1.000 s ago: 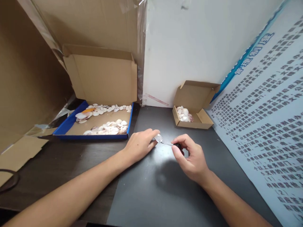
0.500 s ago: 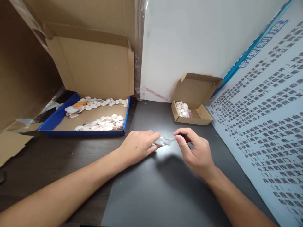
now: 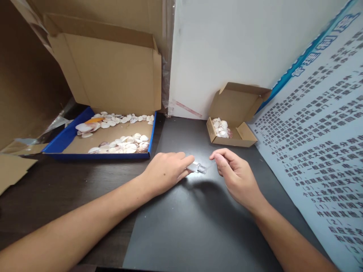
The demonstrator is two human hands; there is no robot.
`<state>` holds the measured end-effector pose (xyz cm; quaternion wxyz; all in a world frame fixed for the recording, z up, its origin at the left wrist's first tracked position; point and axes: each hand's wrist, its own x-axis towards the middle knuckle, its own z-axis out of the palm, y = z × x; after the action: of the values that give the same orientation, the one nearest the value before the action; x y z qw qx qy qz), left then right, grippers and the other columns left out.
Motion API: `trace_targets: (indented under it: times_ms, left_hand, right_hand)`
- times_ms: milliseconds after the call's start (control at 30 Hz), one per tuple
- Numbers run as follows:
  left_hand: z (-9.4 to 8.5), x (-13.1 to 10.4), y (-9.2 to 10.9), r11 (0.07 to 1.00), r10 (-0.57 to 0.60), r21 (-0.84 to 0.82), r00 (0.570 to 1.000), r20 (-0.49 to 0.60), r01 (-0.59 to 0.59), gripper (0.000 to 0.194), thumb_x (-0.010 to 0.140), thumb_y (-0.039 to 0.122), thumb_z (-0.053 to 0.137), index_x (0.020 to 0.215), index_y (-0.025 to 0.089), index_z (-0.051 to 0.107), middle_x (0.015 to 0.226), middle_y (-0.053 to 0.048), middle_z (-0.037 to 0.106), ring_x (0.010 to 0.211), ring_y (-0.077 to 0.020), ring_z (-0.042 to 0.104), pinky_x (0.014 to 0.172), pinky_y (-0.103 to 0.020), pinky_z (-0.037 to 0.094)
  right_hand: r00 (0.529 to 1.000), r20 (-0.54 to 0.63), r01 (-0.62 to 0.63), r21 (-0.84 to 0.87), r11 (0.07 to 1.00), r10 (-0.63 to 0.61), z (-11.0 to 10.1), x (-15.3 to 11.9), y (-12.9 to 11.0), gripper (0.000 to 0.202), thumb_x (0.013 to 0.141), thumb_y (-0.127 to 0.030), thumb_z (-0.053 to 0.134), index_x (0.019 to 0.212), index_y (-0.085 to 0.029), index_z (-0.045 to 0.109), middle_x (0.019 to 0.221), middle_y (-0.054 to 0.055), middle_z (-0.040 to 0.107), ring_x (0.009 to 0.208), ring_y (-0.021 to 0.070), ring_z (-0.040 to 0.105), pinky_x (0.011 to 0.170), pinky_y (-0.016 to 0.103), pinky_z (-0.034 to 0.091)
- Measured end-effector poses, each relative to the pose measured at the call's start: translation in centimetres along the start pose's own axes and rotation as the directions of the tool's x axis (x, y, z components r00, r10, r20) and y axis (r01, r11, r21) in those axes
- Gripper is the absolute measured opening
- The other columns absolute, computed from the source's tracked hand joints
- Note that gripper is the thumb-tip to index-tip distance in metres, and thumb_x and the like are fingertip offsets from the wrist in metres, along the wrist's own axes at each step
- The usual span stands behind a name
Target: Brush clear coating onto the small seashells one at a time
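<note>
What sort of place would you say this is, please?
Probably a makeshift desk corner, perhaps in an office: a dark table holds two open cardboard boxes of shells, and a large board printed with Chinese text stands alongside.

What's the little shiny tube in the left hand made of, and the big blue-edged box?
The little shiny tube looks like glossy, clear plastic or glass, since its end glints; I can't tell which. The big blue-edged box seems cardboard: matte brown inside, creased at folds.
</note>
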<state>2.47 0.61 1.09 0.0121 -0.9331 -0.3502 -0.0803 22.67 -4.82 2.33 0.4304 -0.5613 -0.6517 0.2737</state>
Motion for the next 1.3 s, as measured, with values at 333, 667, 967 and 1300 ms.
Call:
trace_targets:
  times_ms: [333, 667, 967, 1300]
  left_hand:
    - [-0.3, -0.1, 0.3, 1.0, -0.004, -0.026, 1.0, 0.013, 0.004, 0.025, 0.097, 0.045, 0.047, 0.093, 0.023, 0.056, 0.082, 0.0, 0.068, 0.074, -0.0197, 0.066, 0.053, -0.029, 0.032]
    - [-0.2, -0.2, 0.1, 0.999, 0.001, 0.037, 1.0, 0.007, -0.001, 0.009, 0.093, 0.033, 0.057, 0.093, 0.024, 0.054, 0.084, 0.001, 0.063, 0.073, -0.0174, 0.065, 0.051, -0.027, 0.031]
    - [-0.4, -0.1, 0.0, 0.995, -0.04, -0.091, 0.999, 0.021, 0.042, 0.017, 0.095, 0.041, 0.052, 0.096, 0.024, 0.057, 0.085, 0.001, 0.067, 0.074, -0.0184, 0.065, 0.055, -0.027, 0.034]
    - [-0.2, -0.2, 0.0, 0.952, -0.107, -0.289, 0.994, 0.006, 0.104, 0.025, 0.095, 0.047, 0.051, 0.088, 0.023, 0.055, 0.077, 0.002, 0.069, 0.068, -0.0183, 0.064, 0.057, -0.026, 0.035]
  right_hand:
    - [0.919, 0.025, 0.377, -0.347, 0.859, -0.393, -0.8, -0.5, -0.4, 0.009, 0.095, -0.024, 0.053, 0.095, -0.023, 0.062, 0.082, 0.003, 0.068, 0.058, 0.0139, 0.055, 0.055, 0.027, 0.043]
    - [0.983, 0.092, 0.177, -0.227, 0.958, -0.16, -1.0, 0.0, -0.1, 0.02, 0.098, -0.033, 0.048, 0.086, -0.022, 0.059, 0.063, -0.003, 0.052, 0.052, 0.0116, 0.042, 0.051, 0.025, 0.034]
    - [0.976, 0.157, -0.184, 0.221, 0.958, 0.151, -0.5, 0.5, 1.1, 0.034, 0.097, -0.052, 0.046, 0.088, -0.02, 0.055, 0.055, -0.008, 0.028, 0.048, 0.0099, 0.024, 0.047, 0.024, 0.021]
    - [0.924, 0.239, -0.381, 0.479, 0.791, 0.3, 0.1, 0.7, 0.5, 0.034, 0.091, -0.055, 0.052, 0.086, -0.022, 0.051, 0.055, -0.01, 0.024, 0.046, 0.0087, 0.02, 0.044, 0.022, 0.016]
